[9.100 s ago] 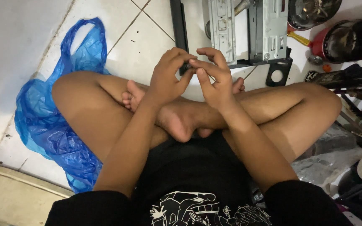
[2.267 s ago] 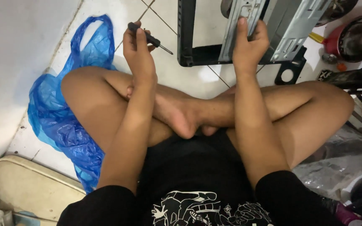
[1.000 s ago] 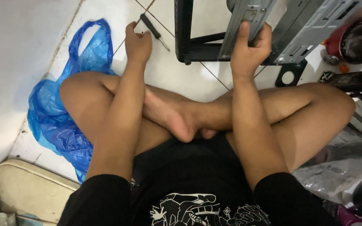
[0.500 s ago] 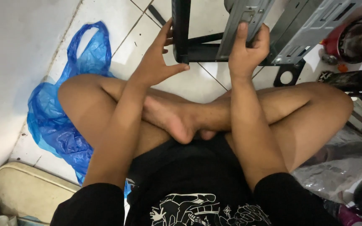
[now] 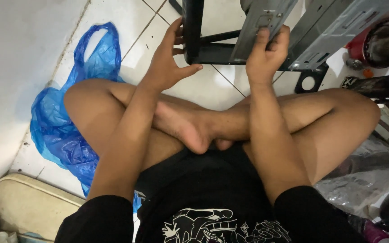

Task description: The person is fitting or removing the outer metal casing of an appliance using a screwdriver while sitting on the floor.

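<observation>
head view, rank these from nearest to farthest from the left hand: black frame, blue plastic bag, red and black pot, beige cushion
1. black frame: touched by the left hand, top centre.
2. blue plastic bag: on the tiles at the left.
3. beige cushion: bottom left corner.
4. red and black pot: far right, top corner.

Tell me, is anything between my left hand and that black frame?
Nothing visible. The left hand is already against the black frame, fingers at its upright edge; the right hand grips the grey metal panel beside it.

Both hands [image 5: 266,56] on metal chassis [image 5: 266,18]
</observation>
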